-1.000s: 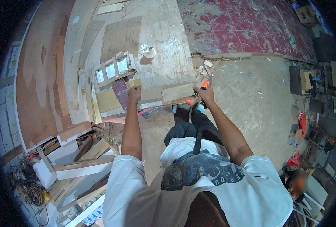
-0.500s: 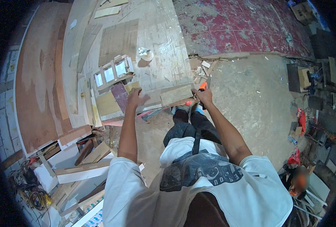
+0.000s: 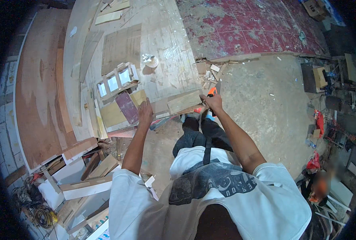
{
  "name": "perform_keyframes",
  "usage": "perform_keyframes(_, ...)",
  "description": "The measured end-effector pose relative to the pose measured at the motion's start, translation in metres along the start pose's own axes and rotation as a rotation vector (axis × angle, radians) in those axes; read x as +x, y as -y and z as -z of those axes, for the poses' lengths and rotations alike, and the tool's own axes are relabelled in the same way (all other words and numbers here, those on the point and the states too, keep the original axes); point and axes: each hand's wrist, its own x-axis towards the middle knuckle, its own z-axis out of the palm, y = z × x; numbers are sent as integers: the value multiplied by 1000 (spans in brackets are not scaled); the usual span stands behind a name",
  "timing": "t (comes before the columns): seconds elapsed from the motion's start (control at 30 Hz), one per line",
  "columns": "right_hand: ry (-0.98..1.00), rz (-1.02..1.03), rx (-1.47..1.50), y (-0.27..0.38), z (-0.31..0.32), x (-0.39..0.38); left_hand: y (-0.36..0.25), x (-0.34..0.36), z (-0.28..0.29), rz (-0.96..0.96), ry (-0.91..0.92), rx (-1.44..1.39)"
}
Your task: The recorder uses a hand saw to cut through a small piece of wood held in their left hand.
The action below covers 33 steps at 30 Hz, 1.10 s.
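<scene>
Gripping orange tool [image 3: 213, 91] with right hand [image 3: 215, 103], beside pale board [image 3: 184, 101], which looks whole; left hand [image 3: 146, 113] by maroon board [image 3: 127, 107], can't tell if gripping.

White T-shirt [image 3: 246, 204], loose cut, shadowed tan on the left half. Wide short sleeves: left sleeve [image 3: 126, 200] and right sleeve [image 3: 280, 180] both plain white. Big dark blue-grey print [image 3: 210, 182] across the front, pale lettering and line art, looks worn. Dark brown patch [image 3: 218, 222] at the neck end, can't tell if collar or underlayer. Dark strap [image 3: 207, 150] hangs past the hem. Dark trousers [image 3: 220, 134], baggy. Left hand [image 3: 146, 113], right hand [image 3: 215, 103]: both bare.
</scene>
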Motion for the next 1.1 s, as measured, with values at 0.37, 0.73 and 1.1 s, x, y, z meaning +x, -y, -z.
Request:
perform_keyframes(0.37,-19,28,-22,-22,-21,21,25,5,-24,-253,-223,348)
perform_keyframes(0.73,-29,24,2,-26,-21,22,21,15,-18,-176,-65,187)
perform_keyframes(1.1,-19,46,150,-17,-9,8,-143,34,42,-437,-34,-279)
